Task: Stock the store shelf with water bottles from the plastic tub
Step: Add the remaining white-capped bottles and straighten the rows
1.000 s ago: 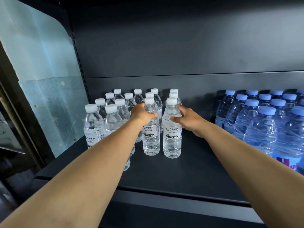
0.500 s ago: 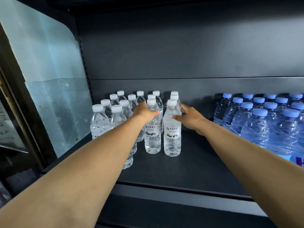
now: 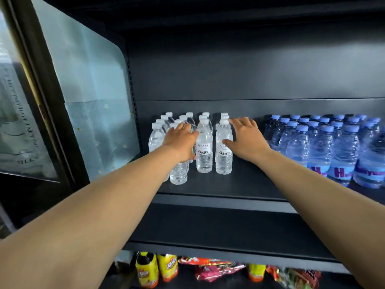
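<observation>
Bottles in four rows on shelf | left hand fingers straight against rows | right hand spread, thumb touching front bottle | tub unseen | shelf space left, stocking looks partial

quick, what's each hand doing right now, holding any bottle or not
Left hand: open, fingers stretched over the white-capped bottles, gripping none.
Right hand: open, fingers spread, thumb against the front right bottle, not gripping it.
</observation>
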Available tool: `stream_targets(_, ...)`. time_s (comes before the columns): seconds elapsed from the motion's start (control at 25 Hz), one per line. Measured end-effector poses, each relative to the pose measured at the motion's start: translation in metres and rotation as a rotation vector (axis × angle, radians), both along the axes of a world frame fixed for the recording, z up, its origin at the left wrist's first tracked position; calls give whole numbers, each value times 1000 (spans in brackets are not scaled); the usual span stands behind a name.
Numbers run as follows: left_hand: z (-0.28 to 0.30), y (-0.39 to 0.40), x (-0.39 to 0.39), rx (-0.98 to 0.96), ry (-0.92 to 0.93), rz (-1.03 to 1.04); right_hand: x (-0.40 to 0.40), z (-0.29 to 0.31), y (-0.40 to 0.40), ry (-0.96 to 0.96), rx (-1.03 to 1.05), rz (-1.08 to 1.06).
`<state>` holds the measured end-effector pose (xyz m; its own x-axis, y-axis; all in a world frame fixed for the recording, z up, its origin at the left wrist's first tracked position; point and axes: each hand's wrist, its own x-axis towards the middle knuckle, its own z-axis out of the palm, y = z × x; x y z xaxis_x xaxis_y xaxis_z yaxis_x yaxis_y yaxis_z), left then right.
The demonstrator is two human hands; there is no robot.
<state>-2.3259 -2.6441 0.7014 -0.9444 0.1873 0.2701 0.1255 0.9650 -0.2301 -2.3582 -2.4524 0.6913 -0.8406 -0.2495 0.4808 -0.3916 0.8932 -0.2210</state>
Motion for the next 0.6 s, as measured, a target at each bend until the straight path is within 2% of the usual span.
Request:
stream_targets(0.12, -32, -19, 36, -77, -35, -5, 43, -31, -19, -38, 83, -20)
stream_targets(0.24, -70, -37, 63, -50, -52, -15, 75, -74, -36, -72, 146, -27)
stream_targets(0.48, -197, -69, 102, 2, -162, -122, 117, -209, -65, -251, 61, 64)
stream_targets(0.6, -264, -79, 106, 4, -240, -104, 122, -277, -75, -323, 21, 87)
